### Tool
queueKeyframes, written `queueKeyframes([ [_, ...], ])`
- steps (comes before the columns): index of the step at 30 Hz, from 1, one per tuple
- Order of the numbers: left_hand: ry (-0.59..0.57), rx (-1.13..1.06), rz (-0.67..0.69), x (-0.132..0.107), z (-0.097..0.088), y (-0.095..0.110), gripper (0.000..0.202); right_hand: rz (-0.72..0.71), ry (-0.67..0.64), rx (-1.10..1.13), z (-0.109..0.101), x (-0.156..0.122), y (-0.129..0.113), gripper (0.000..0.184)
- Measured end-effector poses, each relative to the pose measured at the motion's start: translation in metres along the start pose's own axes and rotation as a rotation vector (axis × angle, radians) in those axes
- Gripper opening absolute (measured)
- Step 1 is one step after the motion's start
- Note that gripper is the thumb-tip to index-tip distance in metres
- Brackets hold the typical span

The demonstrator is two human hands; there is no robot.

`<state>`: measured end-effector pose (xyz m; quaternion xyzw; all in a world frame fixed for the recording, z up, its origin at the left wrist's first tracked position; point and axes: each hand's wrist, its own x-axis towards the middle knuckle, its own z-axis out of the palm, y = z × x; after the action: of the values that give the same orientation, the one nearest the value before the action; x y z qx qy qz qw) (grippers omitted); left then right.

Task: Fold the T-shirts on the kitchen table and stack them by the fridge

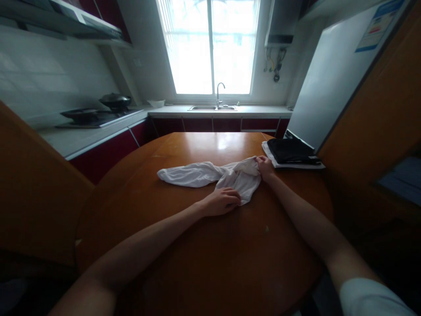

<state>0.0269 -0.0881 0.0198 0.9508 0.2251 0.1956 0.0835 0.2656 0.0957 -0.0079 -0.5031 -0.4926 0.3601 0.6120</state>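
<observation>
A crumpled white garment (194, 174) lies across the middle of the wooden table, a narrow leg- or sleeve-like part stretched to the left and a bunched, wider part at its right end. Which kind of garment it is, I cannot tell. My right hand (265, 167) pinches the upper right corner of the bunched part. At its near edge is my left hand (223, 202), with curled fingers closed on the fabric; its fingertips are partly hidden.
The round wooden table (204, 263) stands before me. Folded black clothing (291, 150) lies on folded white cloth (269, 153) at its right, beside the refrigerator (332, 74). Beyond are a sink (204, 108), a stove with pans (82, 115) and a window.
</observation>
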Motion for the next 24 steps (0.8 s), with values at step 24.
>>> queueKeyframes([
  [24,0.846,-0.061,-0.763,-0.060,-0.044,-0.120,0.018,0.211,-0.026,0.430,-0.021,0.013,-0.006,0.020],
])
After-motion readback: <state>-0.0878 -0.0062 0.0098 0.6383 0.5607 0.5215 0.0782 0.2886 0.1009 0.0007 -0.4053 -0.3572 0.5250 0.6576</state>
